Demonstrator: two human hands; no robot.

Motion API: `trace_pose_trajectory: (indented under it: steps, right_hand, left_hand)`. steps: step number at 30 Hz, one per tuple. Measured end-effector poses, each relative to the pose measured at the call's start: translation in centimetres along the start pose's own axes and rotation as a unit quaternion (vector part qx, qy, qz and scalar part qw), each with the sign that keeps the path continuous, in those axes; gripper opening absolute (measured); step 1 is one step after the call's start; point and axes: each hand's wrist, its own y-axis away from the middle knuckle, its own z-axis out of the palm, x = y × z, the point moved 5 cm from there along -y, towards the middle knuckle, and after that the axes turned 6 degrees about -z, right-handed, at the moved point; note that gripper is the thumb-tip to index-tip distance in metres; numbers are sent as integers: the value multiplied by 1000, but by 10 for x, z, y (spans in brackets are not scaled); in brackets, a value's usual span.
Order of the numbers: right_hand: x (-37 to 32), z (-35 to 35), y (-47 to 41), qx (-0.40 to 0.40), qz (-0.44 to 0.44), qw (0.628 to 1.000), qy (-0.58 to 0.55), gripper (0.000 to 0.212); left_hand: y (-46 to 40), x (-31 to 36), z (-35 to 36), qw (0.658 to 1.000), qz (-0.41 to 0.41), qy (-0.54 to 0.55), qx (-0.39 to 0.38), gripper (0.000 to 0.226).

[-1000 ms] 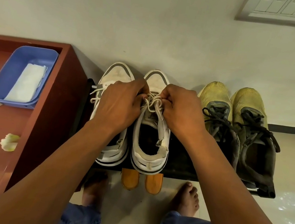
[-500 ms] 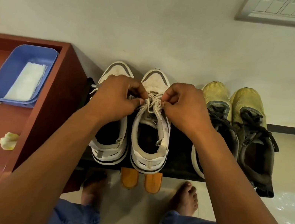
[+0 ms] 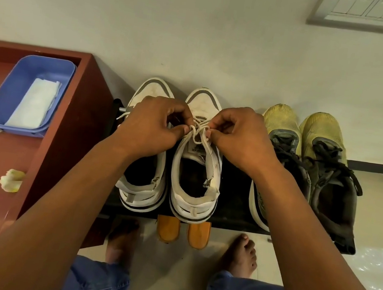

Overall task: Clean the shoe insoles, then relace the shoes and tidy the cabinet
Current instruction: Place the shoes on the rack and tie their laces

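Both hands had drawn slightly apart since the earlier frames, pulling the lace (image 3: 198, 130) out into small loops over the tongue of the right white shoe (image 3: 196, 171). The left hand (image 3: 153, 125) was curled, thumb and forefinger pinching the left loop; the right hand (image 3: 239, 137) was curled the same way, pinching the right loop. The knot sat between the two thumbs, just above the shoe's opening.

That shoe stood on the black rack (image 3: 231, 202), heel near, toe to the wall, touching the left white shoe (image 3: 141, 182) beside it, whose laced part lay under the left hand. To the right, a pair of yellow shoes (image 3: 308, 164) with black laces stood on the same rack, partly hidden by the right forearm. Two orange shoe tips (image 3: 182, 232) showed under the rack's near edge.

On the red cabinet (image 3: 65, 136) at the left sat a blue tray (image 3: 5, 98) holding a folded white cloth (image 3: 34, 103). Crumpled yellowish scraps (image 3: 11, 180) lay nearer on the cabinet top.
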Motion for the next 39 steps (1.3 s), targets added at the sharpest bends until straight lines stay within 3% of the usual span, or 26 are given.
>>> trace_pose_trajectory:
  steps: [15,23,29,39]
  right_hand:
    - [-5,4,-1,6,-98,993,72,7]
    - [2,0,-2,-22,-24,999,21,9]
    - [5,-1,-2,-33,11,999,42,11]
    - [4,0,-3,-13,-28,999,41,7]
  left_hand:
    - [2,5,1,999,34,-18,-11,11]
    - [-1,-5,-2,999,-23,5,-25,3]
    - [-2,-5,0,999,-39,0,-20,5]
    - [0,-2,0,1000,-9,3,-7,2]
